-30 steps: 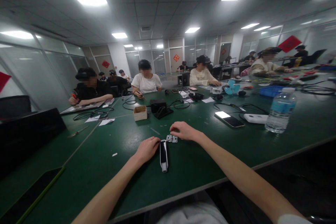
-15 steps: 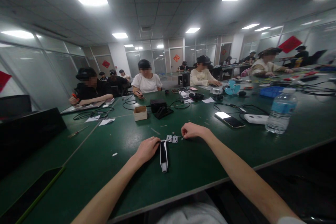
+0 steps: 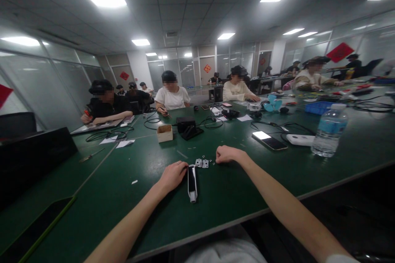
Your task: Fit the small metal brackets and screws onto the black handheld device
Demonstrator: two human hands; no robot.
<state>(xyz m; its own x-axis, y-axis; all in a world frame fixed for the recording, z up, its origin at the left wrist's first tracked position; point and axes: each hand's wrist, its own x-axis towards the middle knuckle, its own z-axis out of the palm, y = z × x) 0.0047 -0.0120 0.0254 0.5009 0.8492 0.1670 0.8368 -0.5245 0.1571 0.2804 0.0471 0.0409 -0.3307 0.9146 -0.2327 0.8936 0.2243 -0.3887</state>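
My left hand (image 3: 173,175) rests on the green table with its fingers extended, at the upper left side of a slim white object with a dark top (image 3: 192,183). Just beyond that object lies a small silver metal piece with two holed plates (image 3: 202,163), like a hinge. Several tiny ring-like parts (image 3: 213,163), perhaps nuts, are scattered to its right. Close to these, my right hand (image 3: 227,154) is lowered to the table with fingers curled together. Whatever its fingertips may hold is hidden.
Beyond my hands are a small open cardboard box (image 3: 164,133) and a black device (image 3: 186,127). To the right lie a smartphone (image 3: 269,140), a white rounded device (image 3: 300,139) and a water bottle (image 3: 330,131). Several people sit around the table (image 3: 101,197).
My right hand has shifted slightly to the right, away from the tiny parts. My left hand and the slim white object stay in place.
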